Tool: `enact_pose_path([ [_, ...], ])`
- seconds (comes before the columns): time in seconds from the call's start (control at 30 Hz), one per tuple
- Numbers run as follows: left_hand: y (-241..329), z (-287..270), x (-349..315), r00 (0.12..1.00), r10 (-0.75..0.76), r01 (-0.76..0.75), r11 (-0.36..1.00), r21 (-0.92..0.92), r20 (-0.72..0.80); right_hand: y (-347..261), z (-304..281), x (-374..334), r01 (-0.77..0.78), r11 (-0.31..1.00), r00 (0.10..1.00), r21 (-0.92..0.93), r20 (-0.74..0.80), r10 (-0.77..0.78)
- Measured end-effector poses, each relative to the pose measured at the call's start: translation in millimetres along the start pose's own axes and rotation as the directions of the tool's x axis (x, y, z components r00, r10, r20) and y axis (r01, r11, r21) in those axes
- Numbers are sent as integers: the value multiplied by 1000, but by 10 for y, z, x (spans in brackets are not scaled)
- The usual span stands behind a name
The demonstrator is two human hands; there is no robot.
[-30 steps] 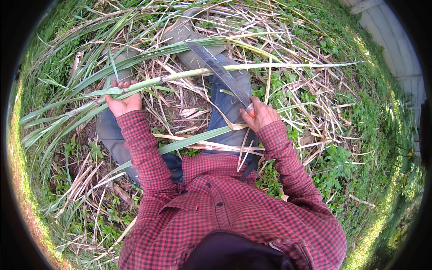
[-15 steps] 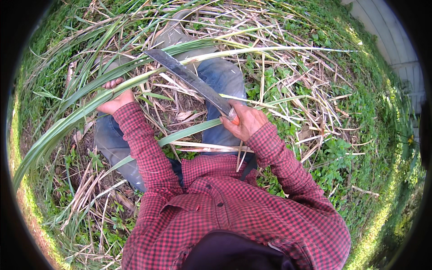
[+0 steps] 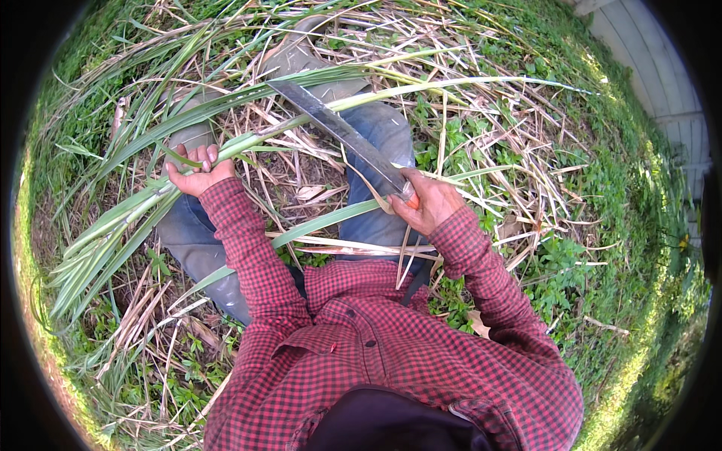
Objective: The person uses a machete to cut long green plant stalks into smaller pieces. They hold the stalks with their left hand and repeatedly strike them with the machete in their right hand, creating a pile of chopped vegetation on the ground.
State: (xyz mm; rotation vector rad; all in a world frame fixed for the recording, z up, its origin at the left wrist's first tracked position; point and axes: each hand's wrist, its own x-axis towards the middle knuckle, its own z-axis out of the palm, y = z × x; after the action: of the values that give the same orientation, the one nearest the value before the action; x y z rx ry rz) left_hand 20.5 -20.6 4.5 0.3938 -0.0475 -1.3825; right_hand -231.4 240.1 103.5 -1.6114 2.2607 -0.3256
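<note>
A long green cane-like stalk [image 3: 421, 89] with strappy leaves slants across my legs, from the lower left up to the right. My left hand [image 3: 201, 171] is closed round it near its leafy end [image 3: 113, 233]. The fingers curl over the top, with the palm partly showing. In my right hand [image 3: 432, 201] is a machete [image 3: 342, 129], gripped by its orange handle [image 3: 411, 197]. Its dark, wide blade points up and left and crosses the stalk between my two hands. I cannot tell whether the edge touches the stalk.
My bent knees in blue trousers [image 3: 380, 143] and muddy boots [image 3: 304, 64] lie close around the blade. A loose green leaf [image 3: 323, 220] stretches across my lap. Dry straw-coloured stalks [image 3: 519, 173] and low weeds cover the ground. A pale ribbed surface [image 3: 654, 68] stands at the upper right.
The machete and my right hand have shifted right and slightly down. My left hand has moved a little right with the stalk, and the leafy end has drawn inward at the left.
</note>
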Motion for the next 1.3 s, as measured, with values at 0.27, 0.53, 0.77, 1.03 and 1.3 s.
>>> enact_pose_path([
  [0.27, 119, 40, -174, 940, -8, 71, 983, -172, 340, 46, -201, 79, -141, 959, 988, -245, 20, 150],
  [0.53, 44, -240, -125, 934, -3, 104, 959, -263, 357, 1439, -642, 34, -620, 760, 782, -195, -233, 578],
  [0.77, 24, -301, -22, 989, -145, 148, 981, -122, 34, 404, 25, -14, -195, 978, 981, -79, 4, 196],
  [1.03, 143, -298, -107, 977, -42, 90, 971, -222, 211, 478, -65, 221, -215, 960, 975, -180, -101, 199],
  [1.3, -5, -413, -267, 985, -122, 121, 993, -11, -119, 1469, 389, 141, -262, 536, 849, 802, -72, 523],
])
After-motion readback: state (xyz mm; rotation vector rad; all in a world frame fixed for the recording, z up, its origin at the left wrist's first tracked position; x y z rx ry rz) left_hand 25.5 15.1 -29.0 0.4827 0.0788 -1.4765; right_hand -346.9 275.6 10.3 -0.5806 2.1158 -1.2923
